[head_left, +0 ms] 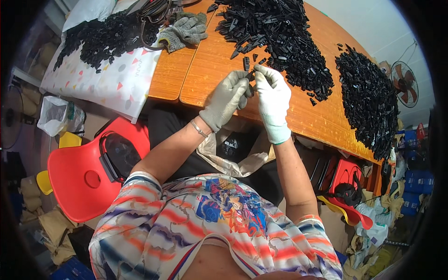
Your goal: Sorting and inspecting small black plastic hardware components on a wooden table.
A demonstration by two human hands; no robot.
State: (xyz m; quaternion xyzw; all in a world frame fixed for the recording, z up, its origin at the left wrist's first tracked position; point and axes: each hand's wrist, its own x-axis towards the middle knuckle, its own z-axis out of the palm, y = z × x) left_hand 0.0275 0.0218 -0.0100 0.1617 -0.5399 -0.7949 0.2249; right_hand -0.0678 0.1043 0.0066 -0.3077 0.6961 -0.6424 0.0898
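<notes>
Both my hands wear work gloves and meet above the near edge of the orange wooden table (200,88). My left hand (225,100), in a greyish glove, is closed with a small black plastic part (251,74) between thumb and fingers. My right hand (274,100), in a white glove, pinches at the same part from the other side; its fingertips partly cover it. Just beyond my fingers lie a few loose black pieces (246,63). Behind them spreads a large heap of similar black parts (294,49). On my lap, a pale cloth bag (242,167) hangs open, with something black inside.
Another black heap (368,98) covers the table's right end. At left, more black parts (109,42) lie on a patterned sheet (121,84), beside grey knitted gloves (184,32). A red chair (77,179) is at my left, another red chair (343,175) at my right.
</notes>
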